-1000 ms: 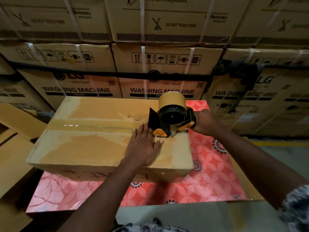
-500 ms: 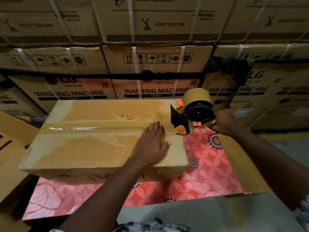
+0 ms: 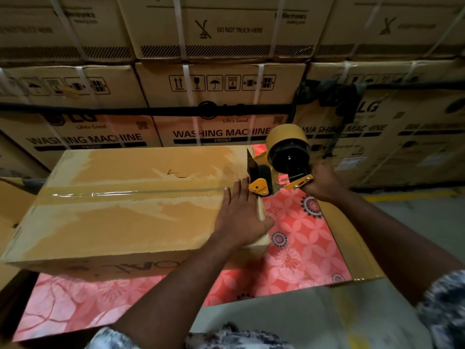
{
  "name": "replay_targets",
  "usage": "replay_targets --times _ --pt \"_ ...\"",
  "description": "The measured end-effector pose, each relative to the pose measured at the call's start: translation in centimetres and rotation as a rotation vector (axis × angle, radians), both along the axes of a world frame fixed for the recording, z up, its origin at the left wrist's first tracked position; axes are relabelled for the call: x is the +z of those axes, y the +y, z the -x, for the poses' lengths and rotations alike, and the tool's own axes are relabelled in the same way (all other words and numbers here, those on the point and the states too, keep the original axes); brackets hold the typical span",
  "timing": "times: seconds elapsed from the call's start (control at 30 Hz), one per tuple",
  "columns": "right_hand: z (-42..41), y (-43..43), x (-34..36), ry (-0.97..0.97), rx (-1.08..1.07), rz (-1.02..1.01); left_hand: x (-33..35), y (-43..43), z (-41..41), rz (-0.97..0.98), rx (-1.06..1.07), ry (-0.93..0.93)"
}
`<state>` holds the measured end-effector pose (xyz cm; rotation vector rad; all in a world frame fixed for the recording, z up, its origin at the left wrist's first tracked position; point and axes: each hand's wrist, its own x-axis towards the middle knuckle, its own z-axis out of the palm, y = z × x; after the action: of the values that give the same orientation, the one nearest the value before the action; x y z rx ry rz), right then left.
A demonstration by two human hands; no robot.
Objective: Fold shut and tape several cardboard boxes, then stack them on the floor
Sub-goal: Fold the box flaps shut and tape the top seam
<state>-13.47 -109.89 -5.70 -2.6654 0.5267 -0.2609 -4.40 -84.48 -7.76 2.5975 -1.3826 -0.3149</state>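
A closed brown cardboard box (image 3: 120, 212) lies on a red flowered cloth (image 3: 297, 248). A strip of clear tape (image 3: 120, 193) runs along its top seam. My left hand (image 3: 239, 217) presses flat on the box's right end, fingers straight, thumb over the right edge. My right hand (image 3: 323, 182) grips the handle of a yellow and black tape dispenser (image 3: 276, 167) with a brown tape roll. The dispenser sits just past the box's right edge, its mouth by my left fingertips.
A wall of strapped washing machine cartons (image 3: 221, 96) stands right behind the box. Flat cardboard pieces (image 3: 10, 212) lie at the left. The cloth covers a low cardboard surface (image 3: 352, 248), with grey floor (image 3: 415, 222) to the right and in front.
My right hand has drawn the dispenser rightward along the seam and off the box's right edge. My left hand slid right to the box's end.
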Motion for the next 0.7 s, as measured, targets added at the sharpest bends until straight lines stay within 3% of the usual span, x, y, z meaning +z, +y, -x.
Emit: replay_targets --times 0.27,0.7 --pt "1.7 -2.3 -0.5 0.011 -0.075 -0.104 -0.3 -0.1 0.2 0.028 0.013 0.007" --pt "1.4 -4.3 -2.7 0.286 -0.090 0.056 -0.1 -0.2 0.4 0.039 0.019 0.011"
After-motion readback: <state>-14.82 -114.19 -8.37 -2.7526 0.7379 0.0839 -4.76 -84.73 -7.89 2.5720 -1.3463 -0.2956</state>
